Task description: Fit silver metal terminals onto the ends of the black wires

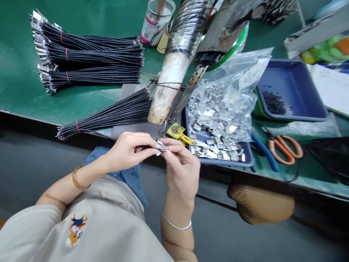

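Observation:
Just in front of the table edge, my left hand (133, 148) pinches the end of a black cable (102, 135), whose other part trails back toward a tied bundle. Facing it, my right hand (182, 165) has thumb and fingers closed on a small silvery metal clip (161, 147). Clip and cable end meet between the fingertips; how they fit together is too small to tell. The black cable bundle (114, 112), held by a red tie, lies behind my left hand. Close to my right hand is a yellow plastic-handled piece (180, 134).
A tray (248, 154) of loose metal clips (218, 109), partly bagged, stands right. Beyond it are orange-handled scissors (285, 148), blue-handled pliers (265, 153) and a blue tray (300, 87) with small black parts. A taped white nozzle (170, 83) hangs overhead. More cable bundles (92, 60) lie left.

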The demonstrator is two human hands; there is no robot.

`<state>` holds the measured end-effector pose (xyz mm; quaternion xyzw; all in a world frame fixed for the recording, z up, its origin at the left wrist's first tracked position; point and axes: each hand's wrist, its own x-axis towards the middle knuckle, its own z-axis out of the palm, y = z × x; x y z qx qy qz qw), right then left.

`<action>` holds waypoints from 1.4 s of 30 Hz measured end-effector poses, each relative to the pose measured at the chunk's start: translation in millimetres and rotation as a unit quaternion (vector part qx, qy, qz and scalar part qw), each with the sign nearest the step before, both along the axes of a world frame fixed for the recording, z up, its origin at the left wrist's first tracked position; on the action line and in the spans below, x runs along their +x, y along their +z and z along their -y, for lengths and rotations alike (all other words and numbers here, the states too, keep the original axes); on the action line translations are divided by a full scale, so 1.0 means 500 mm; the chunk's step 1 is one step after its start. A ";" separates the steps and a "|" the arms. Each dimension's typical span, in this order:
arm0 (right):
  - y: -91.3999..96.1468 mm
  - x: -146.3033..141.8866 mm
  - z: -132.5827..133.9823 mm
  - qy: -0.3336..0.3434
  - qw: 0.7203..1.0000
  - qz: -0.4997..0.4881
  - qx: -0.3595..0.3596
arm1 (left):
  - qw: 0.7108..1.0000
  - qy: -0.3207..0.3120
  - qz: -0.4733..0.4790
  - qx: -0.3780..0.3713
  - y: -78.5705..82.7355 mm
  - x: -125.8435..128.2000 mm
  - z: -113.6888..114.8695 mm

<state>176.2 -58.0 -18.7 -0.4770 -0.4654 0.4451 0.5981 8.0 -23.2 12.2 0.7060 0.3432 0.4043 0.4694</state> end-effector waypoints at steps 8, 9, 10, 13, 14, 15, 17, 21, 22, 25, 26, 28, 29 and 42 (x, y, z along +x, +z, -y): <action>0.012 -0.019 0.013 -0.137 0.982 0.108 0.068 | 0.988 -0.095 -0.044 -0.115 0.016 -0.016 -0.015; 0.014 -0.022 0.016 -0.169 0.973 0.131 0.091 | 0.986 -0.090 -0.037 -0.133 0.016 -0.015 -0.014; 0.016 -0.023 0.017 -0.183 0.966 0.149 0.107 | 0.985 -0.084 -0.027 -0.147 0.016 -0.013 -0.013; 0.018 -0.021 0.018 -0.172 0.957 0.198 0.124 | 0.982 -0.060 0.010 -0.178 0.013 -0.007 -0.009; 0.018 -0.019 0.017 -0.168 0.953 0.219 0.128 | 0.981 -0.052 0.020 -0.187 0.011 -0.005 -0.008; 0.017 -0.016 0.016 -0.163 0.948 0.241 0.131 | 0.979 -0.047 0.027 -0.196 0.009 -0.004 -0.008; 0.015 -0.013 0.013 -0.148 0.943 0.266 0.133 | 0.975 -0.042 0.041 -0.215 0.007 0.000 -0.008; 0.012 -0.011 0.011 -0.109 0.950 0.261 0.133 | 0.967 -0.053 0.067 -0.239 0.007 0.005 -0.012; 0.013 -0.011 0.011 -0.104 0.950 0.260 0.134 | 0.967 -0.056 0.069 -0.240 0.008 0.005 -0.013; 0.015 -0.012 0.012 -0.099 0.949 0.266 0.138 | 0.965 -0.059 0.065 -0.247 0.013 0.005 -0.015; 0.015 -0.012 0.012 -0.099 0.947 0.270 0.141 | 0.964 -0.059 0.062 -0.250 0.014 0.004 -0.015; 0.017 -0.010 0.011 -0.100 0.944 0.276 0.147 | 0.964 -0.060 0.055 -0.254 0.016 0.003 -0.016; 0.017 -0.009 0.010 -0.098 0.945 0.275 0.146 | 0.964 -0.060 0.054 -0.254 0.016 0.003 -0.017; 0.019 -0.013 0.023 -0.187 0.889 0.326 0.261 | 0.969 0.003 0.069 -0.237 0.016 0.023 -0.010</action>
